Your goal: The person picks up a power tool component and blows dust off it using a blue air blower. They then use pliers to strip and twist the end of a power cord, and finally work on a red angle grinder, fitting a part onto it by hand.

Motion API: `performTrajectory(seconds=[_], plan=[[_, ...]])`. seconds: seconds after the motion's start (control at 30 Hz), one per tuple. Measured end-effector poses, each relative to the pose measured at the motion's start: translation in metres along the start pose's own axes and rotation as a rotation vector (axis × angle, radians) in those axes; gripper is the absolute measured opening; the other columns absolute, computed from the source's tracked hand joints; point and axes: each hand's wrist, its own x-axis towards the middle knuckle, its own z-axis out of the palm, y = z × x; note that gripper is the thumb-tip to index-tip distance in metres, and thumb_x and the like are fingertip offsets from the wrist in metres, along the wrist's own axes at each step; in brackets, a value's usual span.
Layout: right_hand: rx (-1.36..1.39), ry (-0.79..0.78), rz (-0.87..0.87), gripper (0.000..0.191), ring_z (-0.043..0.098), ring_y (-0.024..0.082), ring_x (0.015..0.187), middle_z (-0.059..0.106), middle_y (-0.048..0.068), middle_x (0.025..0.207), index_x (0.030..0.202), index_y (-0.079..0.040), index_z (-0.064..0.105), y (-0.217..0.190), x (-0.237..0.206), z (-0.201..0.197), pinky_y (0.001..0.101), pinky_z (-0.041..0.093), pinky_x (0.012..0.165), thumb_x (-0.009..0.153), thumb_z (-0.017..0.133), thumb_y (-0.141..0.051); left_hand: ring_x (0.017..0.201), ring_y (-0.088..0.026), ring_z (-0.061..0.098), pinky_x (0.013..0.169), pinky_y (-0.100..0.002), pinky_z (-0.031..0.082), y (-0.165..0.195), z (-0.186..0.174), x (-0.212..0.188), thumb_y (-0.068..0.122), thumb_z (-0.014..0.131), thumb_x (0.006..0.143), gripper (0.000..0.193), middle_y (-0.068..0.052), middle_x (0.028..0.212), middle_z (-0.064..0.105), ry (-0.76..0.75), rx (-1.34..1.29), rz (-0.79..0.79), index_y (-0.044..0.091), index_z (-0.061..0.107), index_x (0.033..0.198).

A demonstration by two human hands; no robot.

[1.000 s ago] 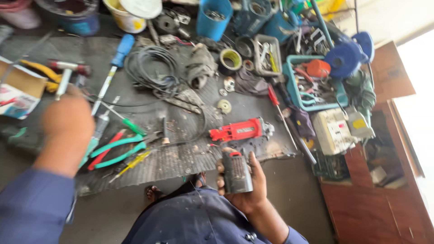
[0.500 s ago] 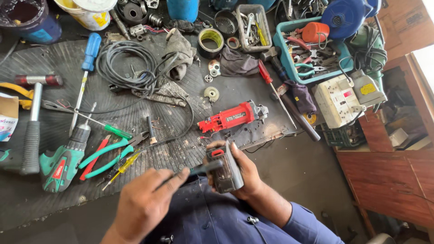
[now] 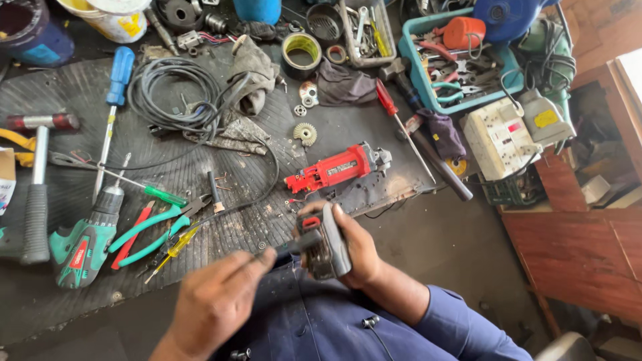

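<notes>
Right hand (image 3: 358, 251): clenched round a grey tool housing (image 3: 328, 244), fingers wrapped about its body; held upright over the lap, just below the near edge of the mat.
Grey tool housing: dark and grey casing with a small red part at its upper end; clear of the bench, close to the torso in blue work clothing (image 3: 321, 321).
Left hand (image 3: 217, 301): fingers pinched on a thin dark tool (image 3: 294, 246); the tool's tip lies against the upper end of the housing; its kind cannot be told.
Red motor body (image 3: 338, 169): lying on the black ribbed mat (image 3: 60, 100), just beyond the right hand; not touched by either hand.
Left of the hands: green-handled pliers (image 3: 150, 234) and a yellow-handled screwdriver (image 3: 175, 246) lying side by side; a green cordless drill (image 3: 83, 244) further left, on its side; a hammer (image 3: 37, 200) beside it.
Mid mat: coiled black cable (image 3: 167, 93); small gear wheel (image 3: 305, 134); grey rag (image 3: 254, 70).
Far side: blue-handled screwdriver (image 3: 120, 67); roll of tape (image 3: 301, 53); teal tray (image 3: 408, 57) full of hand tools; white power strip (image 3: 498, 137) to the right, well apart from the hands.
</notes>
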Motion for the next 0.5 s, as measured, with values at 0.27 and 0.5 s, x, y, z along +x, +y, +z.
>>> performTrajectory(seconds=[0.27,0.5], plan=[[-0.018,0.023,0.024,0.058,0.070,0.027,0.084,0.066,0.020,0.111,0.137,-0.005,0.050,-0.015,0.001,-0.006,0.0388,0.060,0.068,0.107,0.039,-0.053,0.062,-0.021,0.065,0.055,-0.035,0.054,0.003,0.004,0.009,0.001,0.071,0.077,0.042,-0.005,0.087,0.070,0.014,-0.043,0.193,0.012,0.075,0.117],[0.047,-0.021,0.015,0.056,0.070,0.030,0.088,0.067,0.024,0.107,0.136,0.000,0.052,-0.011,0.005,-0.006,0.0394,0.060,0.074,0.106,0.042,-0.046,0.069,-0.020,0.068,0.057,-0.035,0.055,-0.002,0.002,0.021,0.004,0.073,0.087,0.032,-0.003,0.088,0.069,0.007,0.006,0.224,0.013,0.073,0.117]])
